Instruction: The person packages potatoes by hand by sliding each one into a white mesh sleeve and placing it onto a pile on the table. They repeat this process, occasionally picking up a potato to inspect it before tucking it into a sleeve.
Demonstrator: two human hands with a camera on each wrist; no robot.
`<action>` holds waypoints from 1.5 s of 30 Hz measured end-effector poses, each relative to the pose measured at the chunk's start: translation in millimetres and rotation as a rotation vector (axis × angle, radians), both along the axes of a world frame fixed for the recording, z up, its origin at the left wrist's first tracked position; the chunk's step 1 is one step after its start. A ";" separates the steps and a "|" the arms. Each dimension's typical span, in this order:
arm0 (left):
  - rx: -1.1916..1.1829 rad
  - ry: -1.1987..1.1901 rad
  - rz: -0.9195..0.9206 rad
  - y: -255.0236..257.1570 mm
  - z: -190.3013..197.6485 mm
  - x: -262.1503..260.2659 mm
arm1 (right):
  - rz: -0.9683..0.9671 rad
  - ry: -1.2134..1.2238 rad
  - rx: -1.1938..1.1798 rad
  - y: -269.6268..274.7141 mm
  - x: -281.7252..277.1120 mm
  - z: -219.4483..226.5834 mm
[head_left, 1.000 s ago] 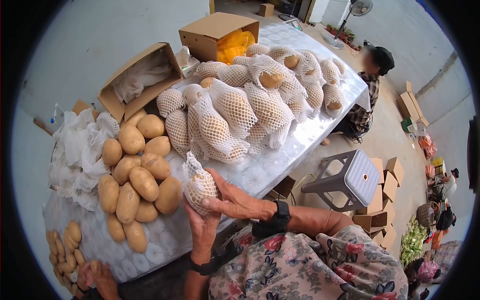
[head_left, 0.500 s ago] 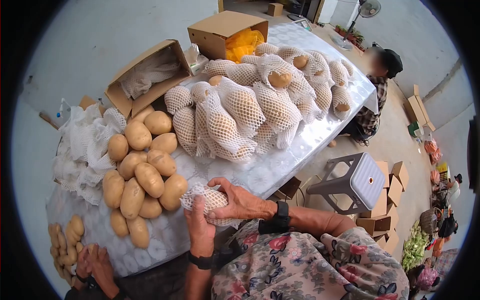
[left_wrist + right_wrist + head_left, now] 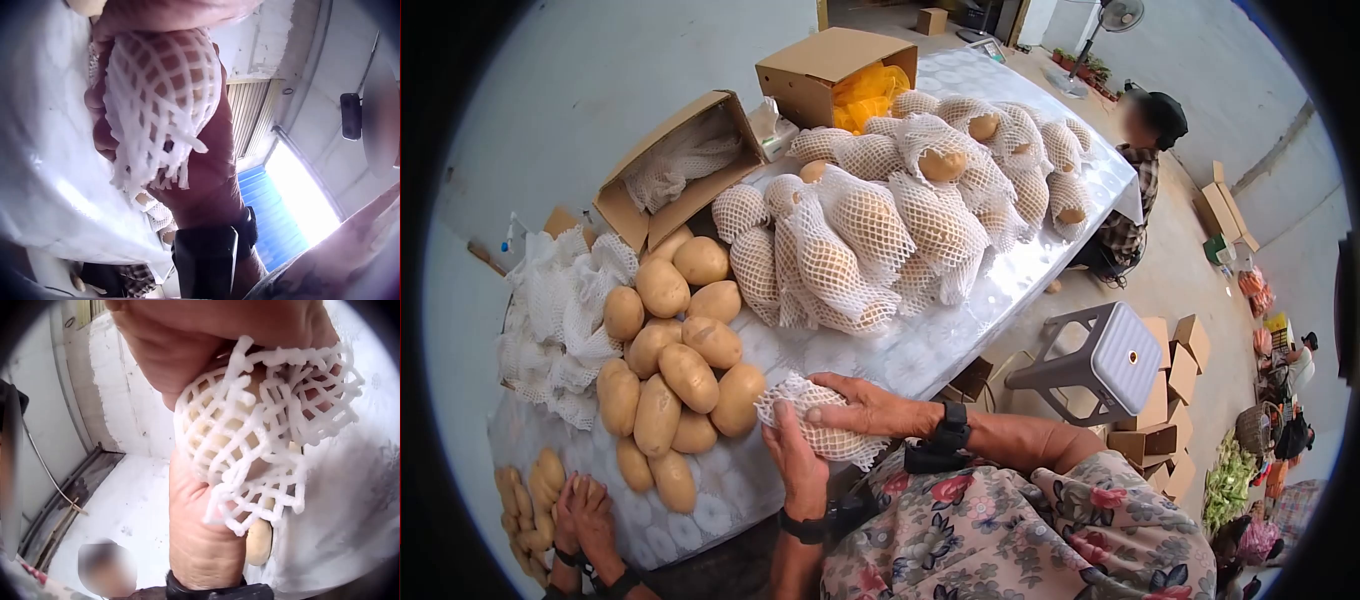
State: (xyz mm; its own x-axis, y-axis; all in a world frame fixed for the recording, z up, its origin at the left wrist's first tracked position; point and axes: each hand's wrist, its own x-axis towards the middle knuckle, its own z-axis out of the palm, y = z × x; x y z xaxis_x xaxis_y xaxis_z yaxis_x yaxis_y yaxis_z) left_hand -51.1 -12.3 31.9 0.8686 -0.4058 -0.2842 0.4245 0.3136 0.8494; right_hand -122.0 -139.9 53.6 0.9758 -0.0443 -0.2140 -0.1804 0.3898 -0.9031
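Head view: we record one netted potato, held between both hands by the near edge of the table; whether it touches the cloth, we cannot tell.
Left hand: holding, around the upper-left end; the far fingers are lost to us behind the net.
Right hand: holding, thumb laid across the top; most of its fingers are hidden from above.
Long axis: we find it slanting, from the bare potatoes at upper left to the floral garment at lower right.
Net ends: ruffled at both; we see one facing the bare potatoes, the other the garment.
Foam net: white; in the left wrist view its frayed mouth hangs toward the black wristband, and fingers cut across the top.
Right wrist view: we make out pale skin through the mesh; loose folds cover the rest.
Second person: cut off at lower left; what lies between the palms, we cannot make out.
Netted stock: piled on the table, lower pieces partly covered.
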 end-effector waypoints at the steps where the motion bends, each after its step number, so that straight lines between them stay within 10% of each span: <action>1: 0.008 0.000 -0.014 -0.3 -0.5 -0.9 | -0.030 -0.010 0.033 -2.8 -1.1 0.5; 4: -0.044 -0.420 -0.160 -1.3 -12.4 9.1 | -0.123 -0.024 0.074 -18.5 -9.7 6.5; 12: 0.776 -1.243 -0.206 30.9 -76.6 30.1 | -0.903 -0.067 -0.201 -169.3 -66.6 35.9; 21: 0.800 -1.274 -0.260 22.3 -67.6 28.1 | -1.518 -0.073 -0.519 -357.4 -161.4 44.2; 45: 0.907 -1.278 -0.187 11.8 -62.4 24.1 | -1.010 0.745 -1.551 -526.5 -89.3 18.7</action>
State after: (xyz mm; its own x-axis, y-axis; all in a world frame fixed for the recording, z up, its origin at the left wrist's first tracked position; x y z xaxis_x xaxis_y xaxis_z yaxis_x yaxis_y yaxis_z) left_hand -27.1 -0.4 -30.5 0.6743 -0.6393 0.3698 -0.7181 -0.4506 0.5304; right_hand -211.3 -666.4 72.3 0.2370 -0.9350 0.2639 -0.8684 -0.3256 -0.3740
